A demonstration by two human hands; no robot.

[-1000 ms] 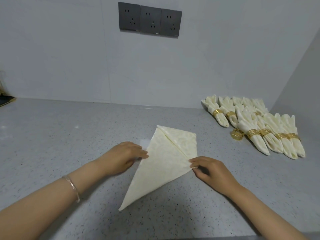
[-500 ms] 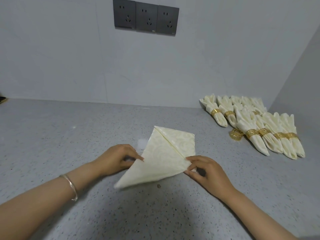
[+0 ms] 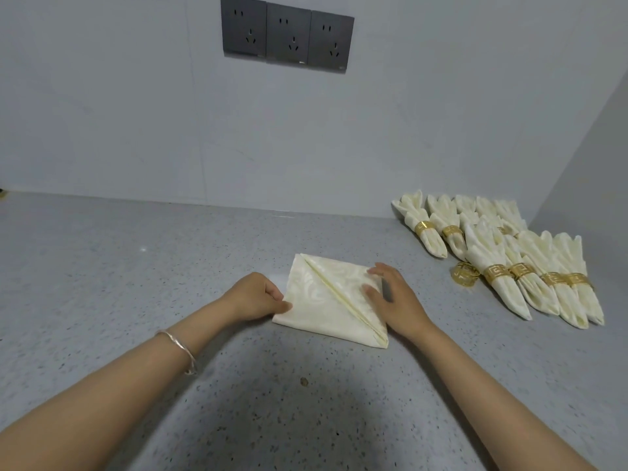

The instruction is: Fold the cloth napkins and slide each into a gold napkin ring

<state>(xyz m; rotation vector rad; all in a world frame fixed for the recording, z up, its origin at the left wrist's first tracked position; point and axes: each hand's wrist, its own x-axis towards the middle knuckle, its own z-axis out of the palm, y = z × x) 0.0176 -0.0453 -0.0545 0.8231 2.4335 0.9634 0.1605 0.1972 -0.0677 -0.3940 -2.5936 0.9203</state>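
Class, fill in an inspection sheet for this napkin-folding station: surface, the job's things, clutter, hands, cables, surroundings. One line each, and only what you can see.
Surface: grey speckled counter.
Job's things: half-folded napkin lies flat mid-counter; loose gold ring sits to its right, beside the ringed napkins, which lie in rows near the right wall.
Clutter: one small brown speck on the near counter.
Hands: left hand pinches the napkin's left edge; right hand presses on its right side with straight fingers.
Cables: nothing seen.
Surroundings: pale wall with three dark sockets; bracelet on the left wrist.
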